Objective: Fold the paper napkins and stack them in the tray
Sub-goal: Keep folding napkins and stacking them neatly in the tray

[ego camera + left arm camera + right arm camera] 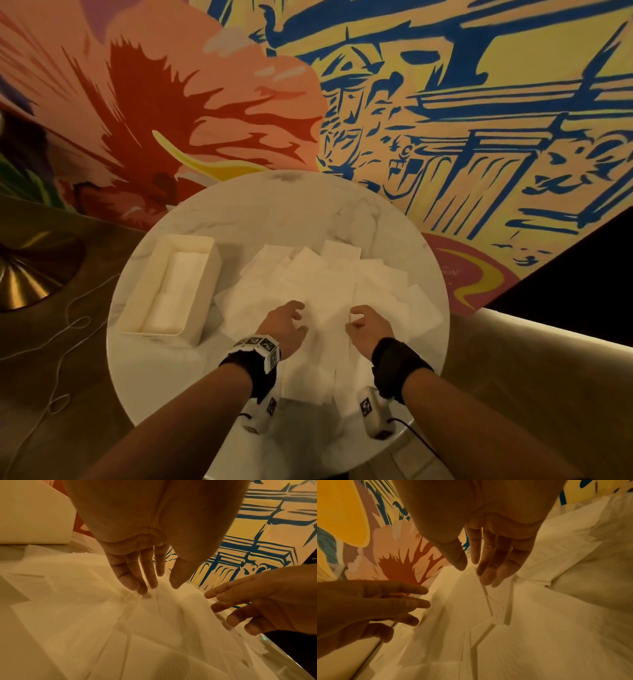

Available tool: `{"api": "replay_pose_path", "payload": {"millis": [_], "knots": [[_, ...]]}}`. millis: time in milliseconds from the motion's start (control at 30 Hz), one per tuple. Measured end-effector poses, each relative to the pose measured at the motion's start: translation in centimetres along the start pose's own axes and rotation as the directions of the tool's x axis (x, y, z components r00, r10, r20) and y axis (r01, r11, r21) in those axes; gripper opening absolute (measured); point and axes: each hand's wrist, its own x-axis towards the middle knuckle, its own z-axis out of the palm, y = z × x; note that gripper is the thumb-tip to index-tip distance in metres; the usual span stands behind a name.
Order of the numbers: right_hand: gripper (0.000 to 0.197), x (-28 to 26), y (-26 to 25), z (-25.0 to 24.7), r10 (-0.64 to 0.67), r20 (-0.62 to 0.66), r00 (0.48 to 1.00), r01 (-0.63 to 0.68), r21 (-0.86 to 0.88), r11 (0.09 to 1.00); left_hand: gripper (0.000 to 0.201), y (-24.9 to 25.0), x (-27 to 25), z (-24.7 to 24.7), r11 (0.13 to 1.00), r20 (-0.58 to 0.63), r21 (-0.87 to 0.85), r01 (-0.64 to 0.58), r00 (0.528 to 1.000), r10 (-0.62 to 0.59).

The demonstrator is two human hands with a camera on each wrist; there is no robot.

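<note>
The paper napkins point(325, 291) lie as a loose, overlapping heap of white sheets across the middle and right of the round marble table point(291, 205), reaching nearly to its near edge. Judged by their look, they are thin, very light and limp: they will crease readily, tear if pulled hard, and cling so that two may lift together. The sound place to take one is at a free corner or edge, pinched lightly, with the other hand steadying the heap. The left hand point(286, 323) hovers over the heap with fingers straight and spread, fingertips point(132, 584) at or just above a sheet edge, holding nothing. The right hand point(368, 325) is likewise released, its fingers loosely extended just above the paper; whether they touch cannot be told. The tray point(205, 270), a cream rectangular box, stands to the left on the table, with folded napkins already stacked inside. The tabletop is smooth and polished, so sheets may slide. A painted mural wall point(445, 102) stands close behind the table.
</note>
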Motion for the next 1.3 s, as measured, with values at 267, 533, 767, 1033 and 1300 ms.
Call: {"api": "replay_pose_path", "payload": {"millis": [267, 533, 767, 1033, 1300], "knots": [[0.034, 1.1, -1.1, -0.1, -0.031, -0.014, 0.999, 0.032, 0.043, 0.999, 0.050, 0.3, 0.2, 0.5, 0.999, 0.019, -0.036, 0.012, 1.000, -0.011], [0.011, 2.2, -1.7, 0.6, -0.024, -0.038, 0.999, 0.026, 0.043, 0.999, 0.050, -0.3, 0.3, 0.1, 0.998, 0.060, -0.055, -0.010, 0.998, 0.014], [0.008, 1.8, -3.6, -0.4, -0.181, -0.059, 0.982, 0.187, 0.110, 0.976, 0.068, -0.2, 0.8, -2.1, 0.992, -0.127, -0.129, -0.003, 0.992, -0.013], [0.009, 0.6, -5.0, -1.9, -0.250, -0.067, 0.966, 0.257, 0.128, 0.958, 0.010, 1.8, 1.0, -4.8, 0.970, -0.213, -0.140, -0.199, 0.963, 0.167], [0.006, -0.4, -7.7, -1.9, -0.453, -0.168, 0.875, 0.446, -0.083, 0.891, 0.003, 2.0, -0.1, -6.5, 0.958, -0.334, -0.077, -0.277, 0.912, 0.237]]}}
